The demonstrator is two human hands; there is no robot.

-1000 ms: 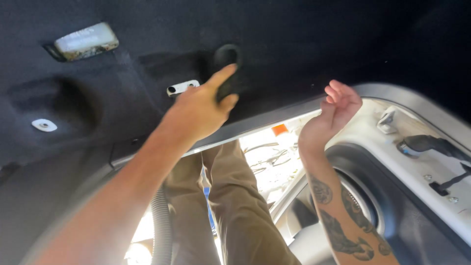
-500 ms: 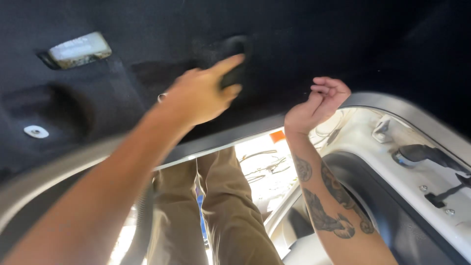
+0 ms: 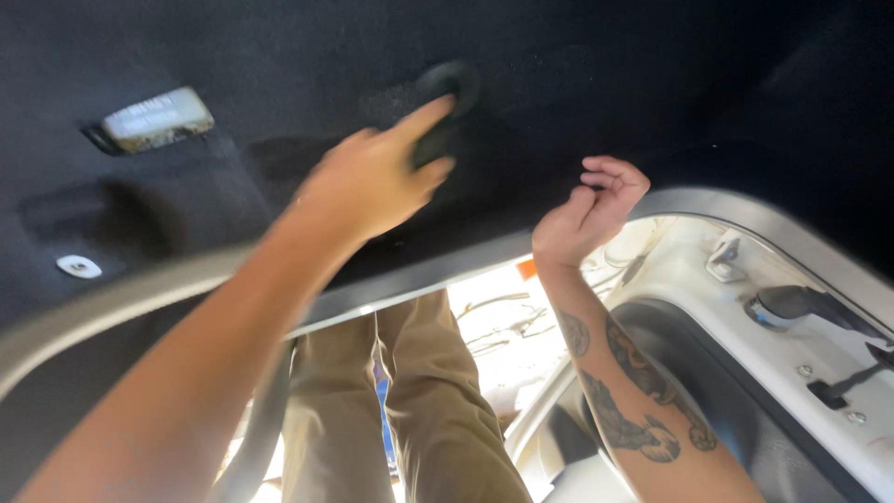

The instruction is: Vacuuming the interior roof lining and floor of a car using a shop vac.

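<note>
Two hands are in view. The left hand (image 3: pixel 372 182), at the centre, presses its fingers around one round black pad (image 3: pixel 445 98) on the dark headliner (image 3: pixel 652 84), top centre. The right hand (image 3: pixel 589 210) has left the silver trim (image 3: pixel 726 210); it is now loosely curled and holds nothing. One dome light (image 3: pixel 156 118) sits upper left.

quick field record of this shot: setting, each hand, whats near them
setting: inside a car, looking up at the dark fabric ceiling
left hand: pressed on a black round pad against the ceiling, forefinger stretched over it
right hand: fingers curled, empty, by the grey ceiling edge trim
nearby: a dome light and a small white clip to the left
below: tan trousers
right side: white metal car body with a black strut
</note>
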